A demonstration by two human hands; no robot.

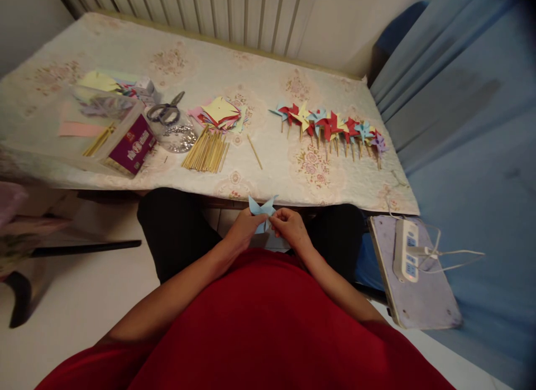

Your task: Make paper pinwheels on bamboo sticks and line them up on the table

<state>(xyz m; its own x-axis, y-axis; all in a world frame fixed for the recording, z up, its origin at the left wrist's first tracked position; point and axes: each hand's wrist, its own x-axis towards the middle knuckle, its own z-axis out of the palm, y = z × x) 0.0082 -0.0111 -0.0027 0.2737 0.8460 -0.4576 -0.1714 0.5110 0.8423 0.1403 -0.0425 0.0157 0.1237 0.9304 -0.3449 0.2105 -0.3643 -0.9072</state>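
A light blue paper pinwheel (260, 207) is held over my lap, just in front of the table edge. My left hand (246, 226) grips it from the left, thumb across its middle. The fingertips of my right hand (287, 224) pinch at the pinwheel's right side, close to its centre; any small part between them is too small to make out. On the table ahead lie a pile of wooden sticks (205, 151), one loose stick (254, 152), a stack of cut paper squares (221, 112) and a clear dish of small metal pins (179, 137).
Finished pinwheels (330, 124) in several colours lie in a row at the right. Scissors (167, 109) and a clear plastic box (125, 147) with a purple label are at the left. A power strip (406, 250) with cables rests on a small stand beside my right knee.
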